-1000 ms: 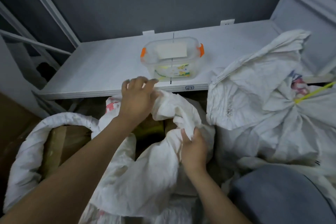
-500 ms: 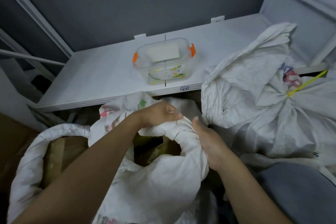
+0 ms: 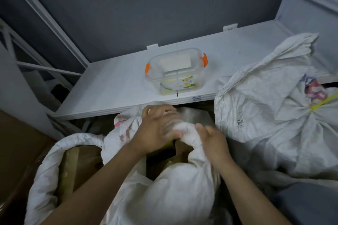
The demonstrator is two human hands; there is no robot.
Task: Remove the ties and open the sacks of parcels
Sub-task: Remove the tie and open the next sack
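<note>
Two hands, both on the middle sack point(image 3: 175, 192) at its bunched, rolled-down rim. Right hand point(image 3: 213, 141): fingers curled round the rolled cloth, gripping it. Left hand point(image 3: 155, 131): palm against the same bunch of cloth, fingers curled above it and motion-blurred, so I cannot tell if it really has a grip. The hands are just beside each other with the cloth roll between them.

Sacks: 3, all white woven.
- Middle sack: mouth open, no tie seen on it, brown carton point(image 3: 181, 149) showing in the opening below the hands.
- Left sack point(image 3: 43, 175): open, rim rolled into a thick ring, one cardboard box point(image 3: 80, 166) visible inside. It touches the middle sack.
- Right sack point(image 3: 259, 115): closed, neck gathered and cinched by 1 yellow tie point(image 3: 323, 103), its loose end sticking out to the right. It leans against the shelf edge.

Behind the sacks is 1 white shelf point(image 3: 113, 86) with a small label point(image 3: 196, 98) on its front edge. On it stands 1 clear plastic container point(image 3: 175, 71), lid on, with 2 orange clips point(image 3: 147, 68), one at each end.
</note>
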